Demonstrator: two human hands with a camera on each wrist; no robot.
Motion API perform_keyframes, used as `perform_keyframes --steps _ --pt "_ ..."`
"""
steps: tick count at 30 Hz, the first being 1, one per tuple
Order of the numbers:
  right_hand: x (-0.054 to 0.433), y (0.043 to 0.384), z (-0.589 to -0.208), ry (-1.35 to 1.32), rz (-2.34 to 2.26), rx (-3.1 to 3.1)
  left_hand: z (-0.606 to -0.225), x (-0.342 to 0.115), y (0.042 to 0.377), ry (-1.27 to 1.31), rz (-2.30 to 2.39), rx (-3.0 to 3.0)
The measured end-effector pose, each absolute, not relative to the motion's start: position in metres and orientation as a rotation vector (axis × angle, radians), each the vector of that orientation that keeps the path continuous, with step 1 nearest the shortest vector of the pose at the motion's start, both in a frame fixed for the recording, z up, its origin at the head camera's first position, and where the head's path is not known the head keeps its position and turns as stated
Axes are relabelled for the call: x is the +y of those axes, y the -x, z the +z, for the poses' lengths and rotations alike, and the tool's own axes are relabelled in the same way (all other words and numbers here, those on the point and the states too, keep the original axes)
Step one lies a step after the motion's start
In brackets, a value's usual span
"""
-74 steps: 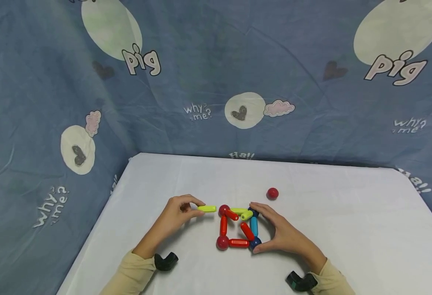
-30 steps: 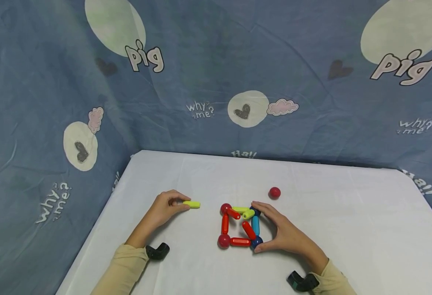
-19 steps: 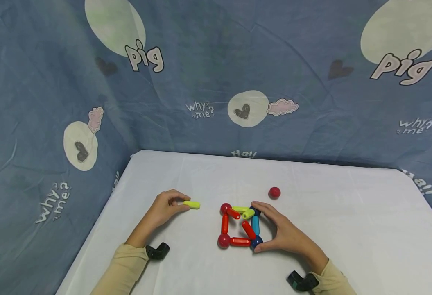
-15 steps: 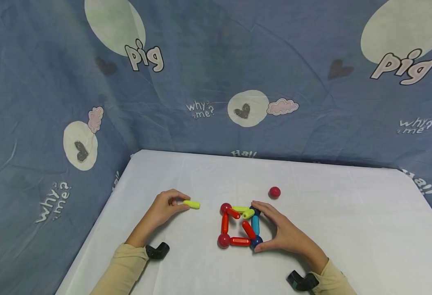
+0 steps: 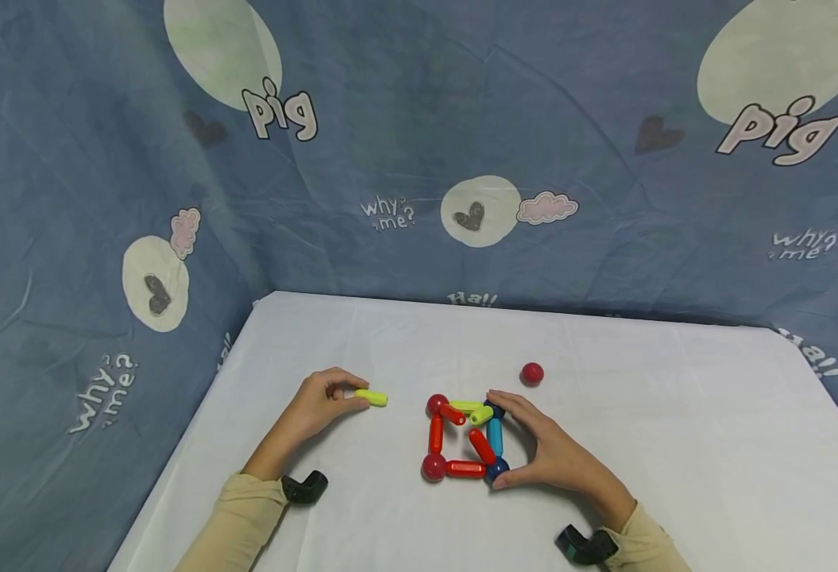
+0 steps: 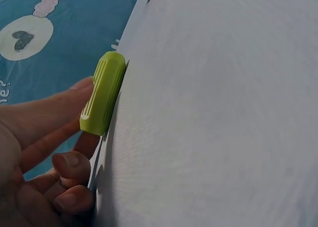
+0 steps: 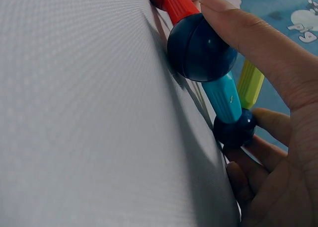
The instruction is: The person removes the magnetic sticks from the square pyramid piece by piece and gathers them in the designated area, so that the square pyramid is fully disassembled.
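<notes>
Presently our left hand pinches a yellow rod between its fingers, nearer the left edge of the desk than the frame; our right hand grips the frame's blue balls, and a loose red ball lies towards the far edge.

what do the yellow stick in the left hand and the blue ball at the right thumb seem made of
Yellow stick: probably satin molded plastic, given its crisp ridges. Blue ball: glossy, likely plastic too, with a visible seam line; its inside is hidden.
</notes>
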State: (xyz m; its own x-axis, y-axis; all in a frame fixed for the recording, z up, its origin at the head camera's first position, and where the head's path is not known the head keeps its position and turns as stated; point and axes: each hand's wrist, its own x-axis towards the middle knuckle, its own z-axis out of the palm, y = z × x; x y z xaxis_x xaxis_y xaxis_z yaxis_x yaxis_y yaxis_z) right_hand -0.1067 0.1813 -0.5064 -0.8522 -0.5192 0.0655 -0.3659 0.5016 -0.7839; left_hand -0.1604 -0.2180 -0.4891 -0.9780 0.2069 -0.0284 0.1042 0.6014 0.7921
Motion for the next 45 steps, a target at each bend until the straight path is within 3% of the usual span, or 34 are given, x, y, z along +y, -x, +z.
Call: perform_keyframes --steps 9,18,25,45 --pt "0.181 0.106 -0.504 0.773 -1.279 2.559 -0.484 -0.215 0.158 -0.343 1.461 2.643" --pt "0.18 0.106 -0.503 0.781 -1.298 2.542 -0.465 -0.183 0.152 -0.48 1.464 2.539" --pt "0.18 0.107 -0.506 0.763 -1.288 2.548 -0.466 -0.155 0.151 -0.642 1.454 2.466" --pt "0.182 0.107 -0.505 0.758 -1.286 2.55 -0.475 -0.107 0.141 -0.74 1.332 2.481"
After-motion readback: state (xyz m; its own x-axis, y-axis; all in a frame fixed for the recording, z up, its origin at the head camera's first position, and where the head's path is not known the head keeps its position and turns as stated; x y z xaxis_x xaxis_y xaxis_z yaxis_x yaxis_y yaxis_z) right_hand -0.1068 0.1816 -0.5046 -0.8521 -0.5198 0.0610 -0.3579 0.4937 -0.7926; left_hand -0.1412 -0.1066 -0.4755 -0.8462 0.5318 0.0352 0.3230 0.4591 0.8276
